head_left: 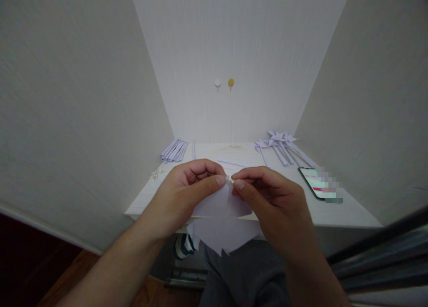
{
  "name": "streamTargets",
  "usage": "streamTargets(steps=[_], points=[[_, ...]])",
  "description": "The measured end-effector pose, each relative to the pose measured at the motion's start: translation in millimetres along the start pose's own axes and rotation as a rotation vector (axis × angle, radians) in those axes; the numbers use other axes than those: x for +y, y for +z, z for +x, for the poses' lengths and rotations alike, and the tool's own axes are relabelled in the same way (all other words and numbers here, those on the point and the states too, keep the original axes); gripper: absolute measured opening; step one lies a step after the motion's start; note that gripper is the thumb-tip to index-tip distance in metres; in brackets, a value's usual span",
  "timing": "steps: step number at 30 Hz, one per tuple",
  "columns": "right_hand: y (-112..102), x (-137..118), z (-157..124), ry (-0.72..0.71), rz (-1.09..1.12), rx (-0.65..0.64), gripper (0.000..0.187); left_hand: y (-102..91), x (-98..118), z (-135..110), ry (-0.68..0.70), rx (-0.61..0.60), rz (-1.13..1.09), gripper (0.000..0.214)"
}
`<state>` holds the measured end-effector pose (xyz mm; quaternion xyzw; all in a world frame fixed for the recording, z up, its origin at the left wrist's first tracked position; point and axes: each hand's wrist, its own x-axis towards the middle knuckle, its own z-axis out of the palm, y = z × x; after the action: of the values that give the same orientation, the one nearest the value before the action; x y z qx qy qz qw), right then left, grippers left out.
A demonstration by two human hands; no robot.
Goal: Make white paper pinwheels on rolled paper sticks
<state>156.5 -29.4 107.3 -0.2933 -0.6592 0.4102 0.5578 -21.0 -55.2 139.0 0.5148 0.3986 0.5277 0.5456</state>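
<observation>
**White paper, two hands, one tight pinch**

White paper piece (222, 227), just one, sits up in front of the bench's near edge, over the lap, and both hands are on it. Left hand (182, 191) is curled closed, thumb and fingers nipping the top edge. Right hand (270, 195) closes the same way, and the thumbs almost meet. The hands cover the upper part of the piece, while its jagged lower edge hangs free.

Behind them on the bench (337, 211):
- one bundle of folded strips (174, 150) at back left, stacked too tightly to count
- one loose strip (230, 163) mid-bench
- a cluster of star wands (279, 142) at back right, overlapping, with at least three stars
- one phone (316, 182) on the right, screen lit

Two hooks are on the back wall, a white hook (217, 83) and a yellow hook (231, 82). Pale walls close in on three sides, and wood floor (67, 276) shows at lower left.
</observation>
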Motion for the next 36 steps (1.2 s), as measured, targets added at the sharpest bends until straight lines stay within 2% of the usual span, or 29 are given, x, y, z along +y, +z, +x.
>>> streamTargets(steps=[7, 16, 23, 28, 30, 33, 36], points=[[4, -1, -2, -0.015, -0.051, 0.034, 0.006, 2.9, -2, 1, 0.026, 0.053, 0.036, 0.014], [5, 3, 1, -0.01, -0.061, -0.005, 0.009, 6.1, -8, 3, 0.047, 0.052, 0.035, 0.019], [5, 5, 3, -0.128, -0.142, -0.022, 0.01, 7.2, -8, 5, 0.041, 0.061, 0.061, 0.021], [6, 10, 1, -0.068, -0.12, 0.049, 0.006, 6.5, -7, 4, 0.064, 0.091, 0.06, 0.021], [5, 9, 1, -0.088, -0.112, 0.066, 0.004, 5.7, -7, 3, 0.083, 0.109, 0.074, 0.021], [3, 5, 0, -0.151, -0.158, 0.053, 0.013, 5.3, -7, 2, 0.118, 0.139, 0.109, 0.02], [2, 0, 0, -0.155, -0.19, 0.038, 0.017, 7.1, -7, 2, 0.158, 0.174, 0.169, 0.015]])
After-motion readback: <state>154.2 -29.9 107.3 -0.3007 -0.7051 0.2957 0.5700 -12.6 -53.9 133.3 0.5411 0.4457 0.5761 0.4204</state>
